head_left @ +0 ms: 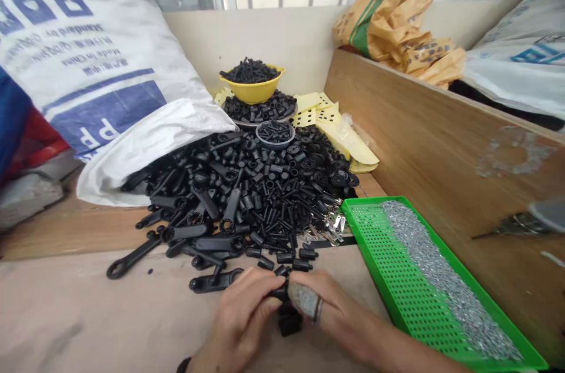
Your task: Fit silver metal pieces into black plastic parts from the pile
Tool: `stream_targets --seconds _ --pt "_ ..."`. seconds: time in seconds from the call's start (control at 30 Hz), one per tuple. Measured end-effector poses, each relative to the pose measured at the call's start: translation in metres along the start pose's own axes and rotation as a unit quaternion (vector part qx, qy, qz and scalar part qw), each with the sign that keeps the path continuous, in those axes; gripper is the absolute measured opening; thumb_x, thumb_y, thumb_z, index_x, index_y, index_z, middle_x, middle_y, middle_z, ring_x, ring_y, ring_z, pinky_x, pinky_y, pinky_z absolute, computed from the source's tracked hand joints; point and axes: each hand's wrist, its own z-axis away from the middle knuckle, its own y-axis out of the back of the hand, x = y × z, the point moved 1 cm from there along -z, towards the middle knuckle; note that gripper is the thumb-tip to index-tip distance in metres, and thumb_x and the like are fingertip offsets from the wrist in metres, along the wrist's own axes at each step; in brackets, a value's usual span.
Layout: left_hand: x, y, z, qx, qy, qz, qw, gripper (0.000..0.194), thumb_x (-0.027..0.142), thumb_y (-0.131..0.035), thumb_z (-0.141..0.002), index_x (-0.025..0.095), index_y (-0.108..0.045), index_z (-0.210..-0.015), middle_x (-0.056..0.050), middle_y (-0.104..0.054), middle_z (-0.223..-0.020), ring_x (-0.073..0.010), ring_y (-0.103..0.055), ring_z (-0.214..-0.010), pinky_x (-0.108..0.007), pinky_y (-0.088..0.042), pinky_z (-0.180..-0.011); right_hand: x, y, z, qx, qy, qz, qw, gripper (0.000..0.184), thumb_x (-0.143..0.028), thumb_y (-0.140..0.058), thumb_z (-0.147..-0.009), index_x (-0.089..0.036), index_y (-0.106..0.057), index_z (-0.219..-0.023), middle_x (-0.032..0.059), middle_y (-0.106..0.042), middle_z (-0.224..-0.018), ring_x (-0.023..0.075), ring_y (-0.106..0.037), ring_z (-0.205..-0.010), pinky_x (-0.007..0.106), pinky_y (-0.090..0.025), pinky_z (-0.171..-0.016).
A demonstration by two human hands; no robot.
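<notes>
At the front edge of the pile, my left hand is closed, with thumb and forefinger pinching a small black plastic piece. My right hand is closed against that piece from the other side, its thumb covered in a grey wrap. Most of the piece is hidden by my fingers. Just below, between the hands, lie a few black plastic caps. More black cylindrical caps are scattered beyond my fingertips. A black plastic lever arm lies beside my left hand.
A pile of black plastic parts spills from a white woven sack. Behind stand a yellow bowl and a small clear bowl. A green perforated tray with small metal pieces lies right, along a wooden board.
</notes>
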Motion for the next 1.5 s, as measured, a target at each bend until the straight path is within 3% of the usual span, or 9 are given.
stream_targets --seconds 0.2,0.43,0.6,0.83,1.07,1.17,1.23,1.4,1.5 --pt "-0.006 -0.001 -0.001 -0.024 0.198 0.175 0.964 0.020 0.033 -0.058 -0.086 0.022 -0.073 -0.093 -0.004 -0.073 -0.081 -0.0178 -0.064 -0.074 -0.023 -0.048 -0.068 0.002 0.007 0.004 -0.058 0.137 0.315 0.937 0.012 -0.011 -0.041 -0.073 -0.016 -0.049 -0.081 0.0085 -0.056 -0.079 0.0201 -0.050 -0.070 0.030 -0.040 -0.062" --pt "-0.007 -0.010 0.004 -0.006 0.384 0.372 0.845 0.036 0.049 -0.071 -0.071 0.017 -0.075 -0.086 -0.001 -0.066 -0.062 -0.0103 -0.053 -0.055 -0.018 -0.041 -0.053 -0.001 0.011 0.002 -0.121 0.189 0.470 0.853 0.018 -0.010 -0.048 -0.071 -0.010 -0.056 -0.088 0.0137 -0.059 -0.086 0.0235 -0.050 -0.077 0.034 -0.042 -0.068" --pt "-0.005 -0.012 0.002 -0.001 0.410 0.400 0.819 0.038 0.051 -0.072 -0.069 0.016 -0.067 -0.082 0.002 -0.060 -0.055 -0.0081 -0.048 -0.049 -0.017 -0.035 -0.049 -0.003 0.013 0.000 -0.135 0.200 0.483 0.842 0.017 -0.010 -0.047 -0.071 -0.011 -0.055 -0.085 0.0124 -0.059 -0.084 0.0220 -0.049 -0.074 0.033 -0.041 -0.066" --pt "-0.002 -0.014 -0.003 -0.013 0.414 0.379 0.827 0.041 0.055 -0.066 -0.073 0.015 -0.062 -0.073 0.006 -0.048 -0.046 -0.0064 -0.037 -0.044 -0.017 -0.024 -0.044 0.000 0.010 0.000 -0.129 0.214 0.492 0.834 0.018 -0.011 -0.047 -0.068 -0.012 -0.054 -0.085 0.0129 -0.058 -0.083 0.0221 -0.047 -0.072 0.033 -0.039 -0.063" --pt "0.007 -0.019 -0.004 0.053 0.427 0.391 0.814 0.043 0.058 -0.066 -0.071 0.016 -0.062 -0.078 0.005 -0.052 -0.050 -0.0073 -0.040 -0.047 -0.017 -0.030 -0.047 0.005 0.012 0.000 -0.078 0.148 0.340 0.925 0.020 -0.006 -0.041 -0.066 -0.019 -0.044 -0.081 0.0057 -0.057 -0.078 0.0190 -0.051 -0.069 0.029 -0.039 -0.061" --pt "0.008 -0.016 -0.003 0.044 0.420 0.410 0.808 0.041 0.053 -0.073 -0.068 0.016 -0.065 -0.083 0.002 -0.060 -0.058 -0.0080 -0.046 -0.053 -0.017 -0.035 -0.052 0.003 0.014 0.000 -0.072 0.144 0.297 0.941 0.018 -0.005 -0.038 -0.071 -0.019 -0.044 -0.082 0.0051 -0.057 -0.078 0.0182 -0.052 -0.068 0.028 -0.040 -0.061" --pt "0.007 -0.015 -0.003 0.040 0.421 0.413 0.806 0.040 0.050 -0.075 -0.066 0.015 -0.066 -0.084 0.002 -0.061 -0.057 -0.0076 -0.047 -0.052 -0.016 -0.035 -0.051 0.003 0.013 0.001 -0.075 0.153 0.326 0.930 0.018 -0.007 -0.040 -0.071 -0.017 -0.047 -0.083 0.0074 -0.058 -0.079 0.0198 -0.052 -0.069 0.030 -0.041 -0.061" --pt "0.005 -0.019 -0.004 0.050 0.447 0.444 0.775 0.040 0.049 -0.079 -0.061 0.014 -0.065 -0.076 0.003 -0.057 -0.049 -0.0054 -0.043 -0.044 -0.015 -0.030 -0.044 0.006 0.010 0.002 -0.083 0.210 0.456 0.861 0.024 -0.009 -0.045 -0.068 -0.010 -0.054 -0.089 0.0146 -0.059 -0.085 0.0250 -0.051 -0.077 0.036 -0.043 -0.067" --pt "0.006 -0.021 -0.004 0.055 0.453 0.456 0.764 0.039 0.048 -0.079 -0.061 0.014 -0.065 -0.075 0.004 -0.056 -0.047 -0.0046 -0.041 -0.042 -0.015 -0.028 -0.043 0.008 0.010 0.002 -0.080 0.213 0.470 0.853 0.021 -0.009 -0.044 -0.069 -0.012 -0.054 -0.088 0.0138 -0.058 -0.084 0.0244 -0.050 -0.075 0.036 -0.043 -0.067"
